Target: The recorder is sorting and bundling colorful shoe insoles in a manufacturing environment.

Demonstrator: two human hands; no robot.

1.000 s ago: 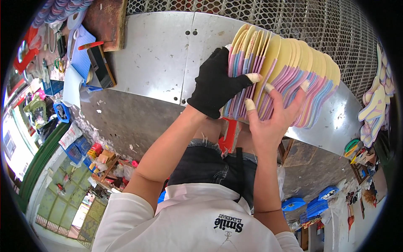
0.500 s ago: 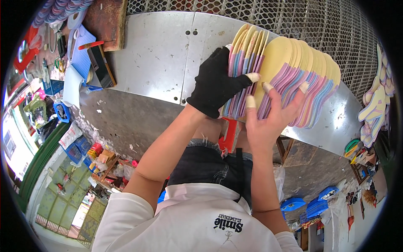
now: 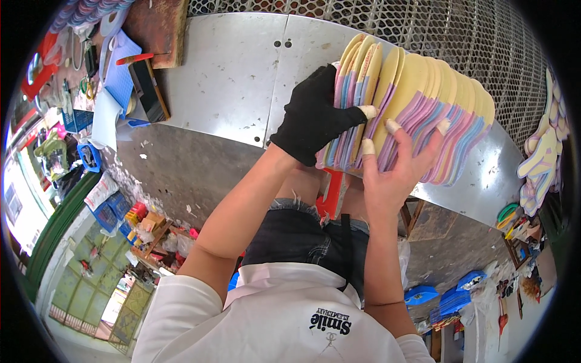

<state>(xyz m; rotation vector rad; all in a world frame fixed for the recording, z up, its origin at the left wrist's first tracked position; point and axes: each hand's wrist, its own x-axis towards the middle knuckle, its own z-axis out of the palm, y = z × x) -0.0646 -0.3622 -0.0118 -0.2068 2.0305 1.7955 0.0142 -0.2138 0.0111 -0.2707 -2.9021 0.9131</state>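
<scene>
My left hand point(image 3: 315, 118), in a black glove with a light-wrapped thumb tip, is closed around the left end of a row of insoles. That held bunch of insoles point(image 3: 364, 66) stands nearly on edge, yellow at the top and striped pink, blue and purple below. My bare right hand point(image 3: 396, 172) has its fingers spread, with pale wraps on several fingertips. Its thumb and fingertips touch the leaning, fanned-out insoles point(image 3: 463, 97) on the right. Between the hands, one or two insoles tilt away from the fan. The lower edges near my left palm are partly hidden.
The insoles rest on a shiny metal tabletop point(image 3: 224, 72) with a metal mesh point(image 3: 442, 27) behind it. More cut insoles point(image 3: 538, 163) lie at the far right. A dark wood-edged tool point(image 3: 148, 91) and blue sheets point(image 3: 121, 66) sit at the left. Green-handled scissors point(image 3: 507, 213) lie right.
One or two insoles have come away from the fanned row and tipped left toward the bunch in my left hand. My right fingers have shifted slightly right.
</scene>
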